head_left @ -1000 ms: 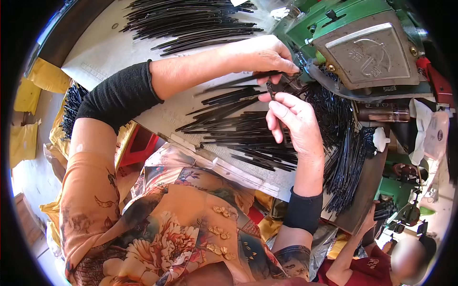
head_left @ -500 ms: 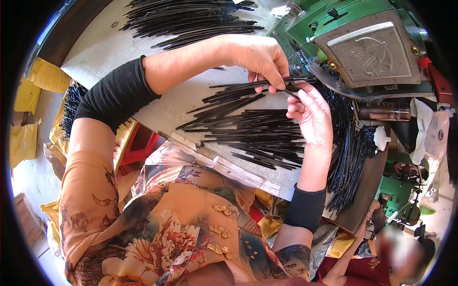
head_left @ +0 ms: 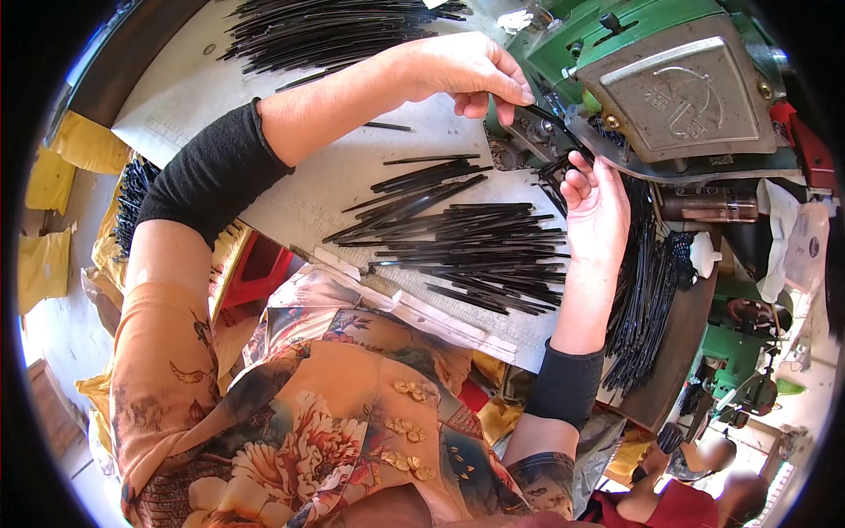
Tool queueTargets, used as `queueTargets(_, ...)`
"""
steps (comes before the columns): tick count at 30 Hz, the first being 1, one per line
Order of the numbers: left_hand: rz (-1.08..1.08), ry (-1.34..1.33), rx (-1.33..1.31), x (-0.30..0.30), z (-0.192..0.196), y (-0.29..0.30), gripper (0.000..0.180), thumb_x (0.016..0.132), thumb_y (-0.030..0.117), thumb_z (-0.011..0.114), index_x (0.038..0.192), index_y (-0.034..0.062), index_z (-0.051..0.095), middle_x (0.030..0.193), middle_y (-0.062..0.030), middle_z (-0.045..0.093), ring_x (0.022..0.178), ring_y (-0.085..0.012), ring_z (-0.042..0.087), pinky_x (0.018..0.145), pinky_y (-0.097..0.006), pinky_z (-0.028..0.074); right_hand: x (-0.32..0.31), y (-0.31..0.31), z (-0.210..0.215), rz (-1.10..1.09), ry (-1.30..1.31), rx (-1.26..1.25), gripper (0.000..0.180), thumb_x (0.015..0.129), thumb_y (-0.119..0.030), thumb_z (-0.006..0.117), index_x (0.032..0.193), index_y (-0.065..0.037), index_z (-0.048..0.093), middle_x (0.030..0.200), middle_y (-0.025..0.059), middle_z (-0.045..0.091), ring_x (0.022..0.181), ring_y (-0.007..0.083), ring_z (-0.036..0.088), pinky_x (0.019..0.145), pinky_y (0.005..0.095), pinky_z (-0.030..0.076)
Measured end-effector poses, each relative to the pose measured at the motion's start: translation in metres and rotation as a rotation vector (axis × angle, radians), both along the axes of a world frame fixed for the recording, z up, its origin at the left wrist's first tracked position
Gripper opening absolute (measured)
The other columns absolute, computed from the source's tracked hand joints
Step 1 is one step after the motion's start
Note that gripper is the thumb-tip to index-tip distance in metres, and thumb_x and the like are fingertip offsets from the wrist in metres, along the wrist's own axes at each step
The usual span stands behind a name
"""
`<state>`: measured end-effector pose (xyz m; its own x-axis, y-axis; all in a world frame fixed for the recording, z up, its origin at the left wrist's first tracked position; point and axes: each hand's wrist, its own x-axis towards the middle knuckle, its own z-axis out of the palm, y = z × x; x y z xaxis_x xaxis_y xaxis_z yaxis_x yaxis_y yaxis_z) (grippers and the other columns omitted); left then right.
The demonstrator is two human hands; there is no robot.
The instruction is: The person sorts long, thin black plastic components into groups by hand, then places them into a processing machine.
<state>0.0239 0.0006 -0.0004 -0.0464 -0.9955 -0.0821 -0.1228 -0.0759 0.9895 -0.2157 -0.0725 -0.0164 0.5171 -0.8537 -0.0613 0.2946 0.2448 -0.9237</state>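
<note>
My left hand [head_left: 466, 70] pinches a thin black rod [head_left: 541, 114] and holds its end against the underside of a green machine with a grey metal cover plate [head_left: 678, 88]. My right hand [head_left: 594, 211] is raised beside it, fingertips on the same rod near the machine's edge. Below the hands a loose pile of black rods [head_left: 475, 246] lies on the grey worktable [head_left: 352, 185].
A larger heap of black rods [head_left: 334, 31] lies at the table's far end. More rods [head_left: 647, 290] hang over the right table edge and a bundle [head_left: 132, 189] sits at the left. Yellow bags [head_left: 53, 176] lie on the floor. Another person [head_left: 695, 484] sits at the lower right.
Both hands have moved up from the rod pile to the machine. The right hand has lifted off the table and turned palm-up at the machine's edge.
</note>
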Motion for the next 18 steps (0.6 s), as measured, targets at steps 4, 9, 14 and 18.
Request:
queueTargets(4, 0.030, 0.034, -0.035, -0.0046, -0.0060, -0.0049, 0.025, 0.082, 0.025, 0.063, 0.092, 0.0018, 0.064, 0.066, -0.0041, 0.062, 0.040, -0.0042, 0.042, 0.039, -0.019, 0.032, 0.0010, 0.0009, -0.0012, -0.048, 0.014, -0.008, 0.021, 0.090, -0.011, 0.050, 0.105, 0.003, 0.052, 0.091, 0.0205, 0.062, 0.066, 0.0180, 0.064, 0.058, 0.0275, 0.056)
queueTargets(9, 0.023, 0.070, -0.033, -0.0048, -0.0083, -0.0064, 0.024, 0.082, 0.024, 0.063, 0.092, 0.0018, 0.065, 0.065, -0.0040, 0.062, 0.038, -0.0036, 0.038, 0.037, -0.019, 0.028, 0.0011, 0.0016, -0.0004, -0.067, 0.023, -0.002, 0.021, 0.090, -0.010, 0.051, 0.104, 0.004, 0.052, 0.091, 0.0198, 0.062, 0.066, 0.0180, 0.064, 0.059, 0.0277, 0.056)
queueTargets(14, 0.040, 0.018, -0.002, -0.0038, -0.0063, -0.0041, 0.023, 0.082, 0.022, 0.063, 0.092, 0.0014, 0.065, 0.064, -0.0039, 0.061, 0.037, -0.0031, 0.035, 0.035, -0.019, 0.025, 0.0033, 0.0027, -0.0003, -0.062, 0.052, -0.026, 0.020, 0.089, -0.010, 0.052, 0.105, 0.003, 0.052, 0.090, 0.0192, 0.062, 0.067, 0.0176, 0.064, 0.059, 0.0276, 0.056)
queueTargets(18, 0.040, 0.038, 0.016, -0.0046, -0.0031, -0.0032, 0.023, 0.082, 0.023, 0.063, 0.091, 0.0014, 0.065, 0.064, -0.0039, 0.061, 0.037, -0.0030, 0.035, 0.035, -0.020, 0.025, 0.0008, -0.0011, -0.0042, -0.061, 0.051, 0.011, 0.020, 0.089, -0.010, 0.051, 0.105, 0.002, 0.052, 0.090, 0.0193, 0.062, 0.067, 0.0176, 0.063, 0.059, 0.0277, 0.056)
